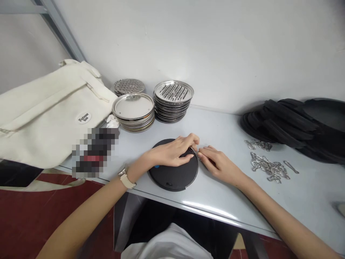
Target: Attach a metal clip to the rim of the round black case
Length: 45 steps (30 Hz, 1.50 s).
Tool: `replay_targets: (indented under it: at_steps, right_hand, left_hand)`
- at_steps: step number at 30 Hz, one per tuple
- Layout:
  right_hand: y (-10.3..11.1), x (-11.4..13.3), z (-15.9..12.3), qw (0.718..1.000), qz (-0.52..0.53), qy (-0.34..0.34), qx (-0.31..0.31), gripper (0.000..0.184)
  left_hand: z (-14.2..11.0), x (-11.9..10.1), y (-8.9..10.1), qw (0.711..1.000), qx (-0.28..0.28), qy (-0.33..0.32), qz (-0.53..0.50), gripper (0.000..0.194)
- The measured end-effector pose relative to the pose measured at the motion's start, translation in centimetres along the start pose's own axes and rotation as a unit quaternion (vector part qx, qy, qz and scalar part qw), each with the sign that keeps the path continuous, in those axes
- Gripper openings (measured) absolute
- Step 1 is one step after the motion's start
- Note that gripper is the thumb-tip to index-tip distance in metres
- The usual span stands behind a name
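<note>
A round black disc (172, 176) lies flat near the table's front edge, with a small slot near its lower rim and a bit of blue on its left side. My left hand (175, 151), a watch on its wrist, reaches across the disc and pinches a small metal wire clip (194, 151) at the right rim. From the right, my right hand (215, 162) has its fingertips closed on the other end of that clip. How the clip meets the disc is partly hidden by my fingers.
Loose metal clips (269, 167) lie in a pile to the right, before a heap of black discs with fabric (285, 124). Stacks of metal plates (134, 111) and studded metal plates (174, 104) stand by the wall. A cream bag (54, 111) and a blurred-out dark item (95, 153) are on the left.
</note>
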State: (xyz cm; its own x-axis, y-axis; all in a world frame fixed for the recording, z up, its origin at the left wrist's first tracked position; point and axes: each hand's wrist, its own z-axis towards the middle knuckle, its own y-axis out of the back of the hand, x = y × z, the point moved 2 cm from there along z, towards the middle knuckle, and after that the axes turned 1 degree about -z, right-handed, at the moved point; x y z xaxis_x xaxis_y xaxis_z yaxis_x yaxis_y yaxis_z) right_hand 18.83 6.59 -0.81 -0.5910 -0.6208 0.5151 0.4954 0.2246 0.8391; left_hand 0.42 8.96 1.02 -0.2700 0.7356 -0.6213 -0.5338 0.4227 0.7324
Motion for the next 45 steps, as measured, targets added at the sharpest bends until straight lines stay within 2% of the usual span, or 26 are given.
replay_targets:
  at_steps: [8,15,17,21,27,32,38,45]
  right_hand:
    - [0.3,0.2,-0.6,0.995,-0.087,0.034,0.017,0.024]
    - [0.7,0.0,-0.6,0.996,-0.073,0.028,0.042,0.026]
    - [0.7,0.1,-0.5,0.997,-0.065,0.016,0.037,0.026]
    - [0.3,0.4,-0.1,0.998,-0.029,-0.052,-0.006,0.025]
    - [-0.3,0.6,0.4,0.996,0.017,-0.079,-0.024,0.021]
    - [0.1,0.5,0.4,0.996,0.037,-0.075,-0.016,0.021]
    - [-0.3,0.6,0.3,0.998,-0.014,-0.049,-0.022,0.022]
    - [-0.5,0.6,0.2,0.998,-0.050,-0.038,-0.020,0.022]
  left_hand:
    - [0.0,-0.1,0.0,1.000,-0.003,0.005,-0.006,0.033]
    - [0.1,-0.3,0.0,0.999,-0.011,0.002,0.034,0.033]
    - [0.2,-0.3,0.0,0.998,-0.015,-0.009,0.056,0.032]
    - [0.3,-0.2,-0.1,0.993,-0.006,-0.031,0.111,0.023]
    - [0.4,-0.1,-0.3,0.984,-0.002,-0.031,0.173,0.016]
    - [0.3,-0.4,-0.1,0.980,-0.014,-0.022,0.198,0.015]
    - [0.3,-0.7,0.2,0.976,-0.030,-0.016,0.216,0.015]
    - [0.1,-0.5,0.2,0.974,-0.012,-0.032,0.225,0.011]
